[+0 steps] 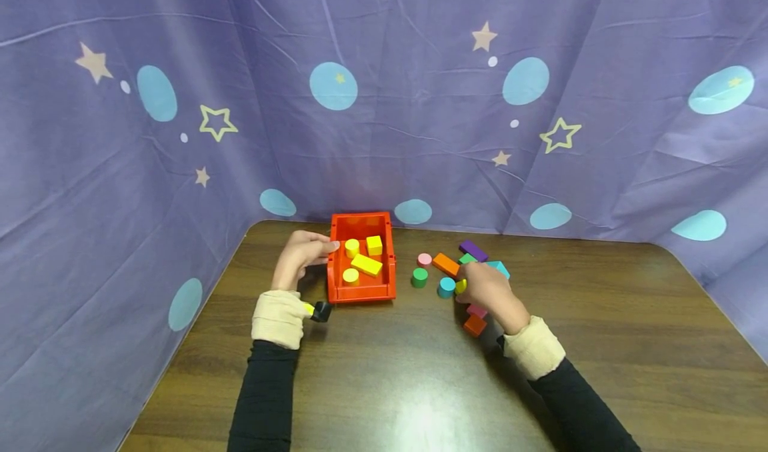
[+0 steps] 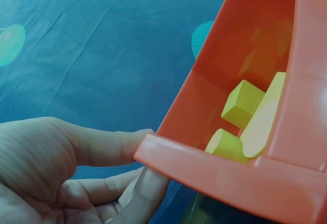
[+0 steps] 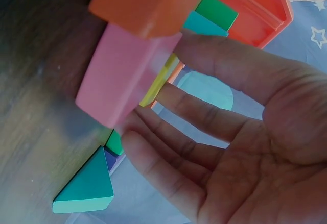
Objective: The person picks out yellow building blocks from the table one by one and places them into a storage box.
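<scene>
My left hand (image 1: 300, 257) pinches the left rim of a red plastic bin (image 1: 363, 295), thumb on the rim's inner side and fingers outside, as the left wrist view shows. Inside lie a yellow cube (image 1: 374, 245), a yellow rectangular block (image 1: 367, 265) and two yellow cylinders (image 1: 351, 277). Among loose blocks to the right, my right hand (image 1: 491, 293) pinches a yellow block (image 3: 157, 81) between thumb and index finger. Most of that block is hidden. A pink block (image 3: 120, 73) and an orange-red block (image 1: 475, 325) lie close to this hand.
Around the right hand lie a blue cylinder (image 1: 447, 287), a green cylinder (image 1: 419, 278), a pink cylinder (image 1: 425, 260), an orange block (image 1: 447, 265), a purple block (image 1: 473, 250) and a teal triangular block (image 3: 87, 183). A patterned curtain (image 1: 420, 139) hangs behind the wooden table (image 1: 600, 345).
</scene>
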A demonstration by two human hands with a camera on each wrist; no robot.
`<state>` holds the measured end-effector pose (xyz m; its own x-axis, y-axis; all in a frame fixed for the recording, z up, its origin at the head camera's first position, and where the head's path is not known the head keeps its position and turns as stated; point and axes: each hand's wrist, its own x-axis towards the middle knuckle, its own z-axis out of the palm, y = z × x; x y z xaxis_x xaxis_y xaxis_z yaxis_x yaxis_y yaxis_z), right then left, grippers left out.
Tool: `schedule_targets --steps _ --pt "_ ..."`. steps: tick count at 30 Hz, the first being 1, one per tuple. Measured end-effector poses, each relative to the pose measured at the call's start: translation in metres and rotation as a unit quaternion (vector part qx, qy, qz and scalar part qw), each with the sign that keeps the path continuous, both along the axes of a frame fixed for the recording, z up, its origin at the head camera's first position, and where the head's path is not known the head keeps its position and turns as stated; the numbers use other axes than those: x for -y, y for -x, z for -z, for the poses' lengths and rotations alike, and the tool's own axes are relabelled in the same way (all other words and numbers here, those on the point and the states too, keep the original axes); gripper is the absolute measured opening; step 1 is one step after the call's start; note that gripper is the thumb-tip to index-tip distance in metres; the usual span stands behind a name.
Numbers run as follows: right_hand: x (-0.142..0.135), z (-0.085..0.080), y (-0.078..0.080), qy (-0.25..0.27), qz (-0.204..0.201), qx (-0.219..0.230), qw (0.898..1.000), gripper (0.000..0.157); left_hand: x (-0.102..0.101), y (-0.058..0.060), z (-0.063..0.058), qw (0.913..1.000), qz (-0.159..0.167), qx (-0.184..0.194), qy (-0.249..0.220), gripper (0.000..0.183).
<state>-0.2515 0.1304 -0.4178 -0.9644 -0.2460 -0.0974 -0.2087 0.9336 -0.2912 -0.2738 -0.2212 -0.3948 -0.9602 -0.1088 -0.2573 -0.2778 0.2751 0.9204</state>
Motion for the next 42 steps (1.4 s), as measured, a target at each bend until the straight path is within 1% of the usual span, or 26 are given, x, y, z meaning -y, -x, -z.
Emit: schedule_targets --steps 11,17,24,35,42 --pt "0.0006 0.0003 -0.0025 -0.001 -0.001 -0.003 1.0 0.03 -0.0008 0.0004 0.0003 1.0 -0.004 0.0 -0.003 0.041" --pt "0.0 0.0007 -0.0033 0.002 -0.002 -0.003 1.0 0.033 -0.001 -0.0001 0.0001 1.0 -0.007 -0.001 -0.004 0.042" --pt "-0.0004 0.0018 -0.0022 0.001 0.0 -0.012 1.0 0.024 -0.0009 0.0013 0.0006 1.0 -0.009 0.0 0.001 0.043" --pt "-0.0007 0.0046 0.0008 0.001 0.006 -0.015 1.0 0.019 -0.001 0.0028 0.0018 0.9999 -0.009 0.003 0.012 0.045" --pt "-0.0012 0.0047 0.0003 0.002 -0.002 -0.017 1.0 0.026 -0.0012 0.0038 0.0021 0.9998 -0.007 0.006 0.017 0.045"
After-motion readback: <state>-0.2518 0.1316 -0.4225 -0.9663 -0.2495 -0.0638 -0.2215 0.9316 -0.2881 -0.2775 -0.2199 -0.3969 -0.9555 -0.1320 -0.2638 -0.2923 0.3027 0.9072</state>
